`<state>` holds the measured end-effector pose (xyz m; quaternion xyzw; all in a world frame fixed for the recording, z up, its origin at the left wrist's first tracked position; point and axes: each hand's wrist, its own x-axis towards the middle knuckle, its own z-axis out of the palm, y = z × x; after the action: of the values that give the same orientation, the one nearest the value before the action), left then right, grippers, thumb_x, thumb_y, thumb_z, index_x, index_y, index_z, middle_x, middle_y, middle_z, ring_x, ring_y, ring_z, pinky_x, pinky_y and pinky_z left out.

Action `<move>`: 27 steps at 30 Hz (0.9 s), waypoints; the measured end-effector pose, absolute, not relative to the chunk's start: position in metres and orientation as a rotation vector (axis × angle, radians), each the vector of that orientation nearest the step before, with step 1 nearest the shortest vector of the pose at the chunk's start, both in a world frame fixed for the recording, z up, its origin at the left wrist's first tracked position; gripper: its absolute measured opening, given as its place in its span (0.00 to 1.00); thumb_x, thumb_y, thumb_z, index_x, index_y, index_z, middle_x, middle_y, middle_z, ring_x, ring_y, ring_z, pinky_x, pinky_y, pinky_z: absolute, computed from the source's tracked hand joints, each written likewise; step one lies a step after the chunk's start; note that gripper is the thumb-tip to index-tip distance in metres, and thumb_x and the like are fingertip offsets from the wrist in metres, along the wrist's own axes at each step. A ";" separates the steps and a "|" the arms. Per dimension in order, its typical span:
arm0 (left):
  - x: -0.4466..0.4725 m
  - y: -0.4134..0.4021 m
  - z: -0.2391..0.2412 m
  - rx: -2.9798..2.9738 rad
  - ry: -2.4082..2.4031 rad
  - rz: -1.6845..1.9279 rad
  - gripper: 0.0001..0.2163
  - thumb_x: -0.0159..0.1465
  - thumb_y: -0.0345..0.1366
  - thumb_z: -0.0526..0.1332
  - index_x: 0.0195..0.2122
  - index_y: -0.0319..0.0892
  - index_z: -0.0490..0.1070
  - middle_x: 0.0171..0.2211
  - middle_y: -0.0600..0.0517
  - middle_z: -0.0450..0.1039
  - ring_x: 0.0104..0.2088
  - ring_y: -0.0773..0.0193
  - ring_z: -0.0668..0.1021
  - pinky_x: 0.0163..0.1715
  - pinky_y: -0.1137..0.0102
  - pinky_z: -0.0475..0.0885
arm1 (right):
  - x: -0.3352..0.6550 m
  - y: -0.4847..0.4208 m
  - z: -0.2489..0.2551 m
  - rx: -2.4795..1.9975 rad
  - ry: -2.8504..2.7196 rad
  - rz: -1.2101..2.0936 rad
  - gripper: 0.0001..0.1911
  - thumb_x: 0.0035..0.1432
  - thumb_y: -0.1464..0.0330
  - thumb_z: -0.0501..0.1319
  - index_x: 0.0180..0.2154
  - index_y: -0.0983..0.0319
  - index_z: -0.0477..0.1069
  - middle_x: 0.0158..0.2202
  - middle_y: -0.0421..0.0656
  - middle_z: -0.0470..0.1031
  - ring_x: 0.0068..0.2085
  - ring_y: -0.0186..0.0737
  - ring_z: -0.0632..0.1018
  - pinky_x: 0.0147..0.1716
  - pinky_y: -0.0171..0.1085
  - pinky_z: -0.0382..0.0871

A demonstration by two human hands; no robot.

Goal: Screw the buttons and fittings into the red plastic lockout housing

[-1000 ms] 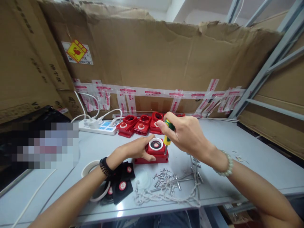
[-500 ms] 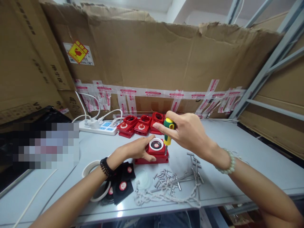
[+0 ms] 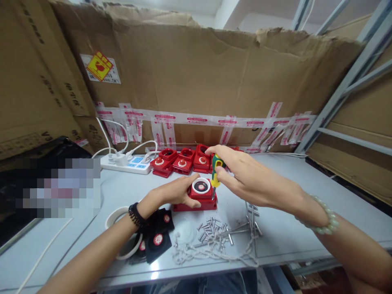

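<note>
My left hand [image 3: 182, 191] grips the left side of a red box [image 3: 196, 205], its thumb along the front. On top of the box is a white ring [image 3: 193, 188] around a black disc with a red and white label [image 3: 201, 187]. My right hand [image 3: 241, 171] is closed around the green and yellow handle of a screwdriver [image 3: 217, 173]. The screwdriver stands nearly upright, its tip at the box's right front corner. Nearer to me lie a pile of small metal screws [image 3: 211, 229] and several metal rods tied with white string [image 3: 225, 256].
More red boxes [image 3: 183, 162] line the back of the table beside a white power strip [image 3: 126, 164] with plugs. At the left are white rings [image 3: 114, 214] and black labelled squares [image 3: 158, 245]. A tall cardboard sheet [image 3: 196, 73] stands behind, a metal rack [image 3: 333, 98] at the right.
My right hand has turned around the screwdriver handle, and its wrist has swung to the right and lower. The left hand and the box have hardly moved.
</note>
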<state>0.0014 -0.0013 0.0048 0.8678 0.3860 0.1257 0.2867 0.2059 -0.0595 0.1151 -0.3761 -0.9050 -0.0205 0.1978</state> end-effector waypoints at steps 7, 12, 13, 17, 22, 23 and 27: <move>0.001 -0.001 0.004 2.330 1.052 0.328 0.31 0.50 0.42 0.67 0.55 0.45 0.59 0.42 0.48 0.74 0.38 0.54 0.75 0.35 0.67 0.69 | 0.198 -0.051 0.107 -1.065 -2.421 -0.133 0.12 0.64 0.66 0.51 0.44 0.65 0.67 0.41 0.50 0.68 0.40 0.42 0.72 0.42 0.43 0.67; 0.001 -0.002 0.006 2.298 1.030 0.322 0.31 0.50 0.42 0.67 0.54 0.43 0.59 0.46 0.46 0.73 0.41 0.51 0.75 0.38 0.66 0.69 | 0.202 -0.052 0.104 -0.962 -2.333 0.073 0.22 0.57 0.74 0.54 0.54 0.65 0.60 0.47 0.49 0.69 0.47 0.41 0.71 0.47 0.42 0.66; 0.001 -0.002 0.006 2.289 1.024 0.322 0.30 0.50 0.42 0.67 0.53 0.43 0.60 0.47 0.45 0.72 0.42 0.51 0.75 0.39 0.65 0.69 | 0.202 -0.052 0.103 -0.966 -2.301 0.111 0.22 0.56 0.76 0.53 0.54 0.64 0.60 0.48 0.49 0.70 0.47 0.41 0.72 0.47 0.41 0.66; 0.002 -0.002 0.008 2.280 1.014 0.323 0.28 0.50 0.43 0.67 0.50 0.43 0.61 0.47 0.46 0.72 0.44 0.50 0.74 0.40 0.65 0.68 | 0.198 -0.053 0.101 -1.018 -2.208 0.149 0.14 0.58 0.71 0.54 0.47 0.64 0.66 0.45 0.47 0.73 0.43 0.41 0.74 0.43 0.41 0.68; 0.002 -0.002 0.008 2.284 1.014 0.332 0.25 0.50 0.42 0.67 0.46 0.42 0.62 0.42 0.47 0.73 0.39 0.53 0.75 0.36 0.66 0.68 | 0.196 -0.049 0.099 -0.984 -2.190 0.053 0.11 0.62 0.68 0.52 0.40 0.65 0.70 0.40 0.48 0.73 0.40 0.40 0.75 0.42 0.41 0.68; 0.002 -0.002 0.008 2.281 1.012 0.334 0.24 0.50 0.42 0.67 0.45 0.42 0.62 0.40 0.48 0.74 0.38 0.53 0.75 0.35 0.67 0.68 | 0.197 -0.049 0.098 -0.967 -2.200 0.063 0.11 0.62 0.70 0.51 0.42 0.65 0.70 0.42 0.49 0.72 0.41 0.40 0.74 0.43 0.40 0.67; 0.002 -0.001 0.006 2.270 0.983 0.330 0.24 0.50 0.41 0.67 0.46 0.42 0.62 0.42 0.47 0.73 0.40 0.53 0.75 0.37 0.66 0.68 | 0.203 -0.051 0.101 -0.944 -2.242 0.177 0.17 0.59 0.75 0.50 0.49 0.65 0.65 0.48 0.49 0.70 0.48 0.39 0.73 0.47 0.39 0.66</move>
<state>0.0018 -0.0015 0.0064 0.8626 0.3735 0.1252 0.3174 0.2025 -0.0511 0.1007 -0.3636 -0.8630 0.0681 0.3441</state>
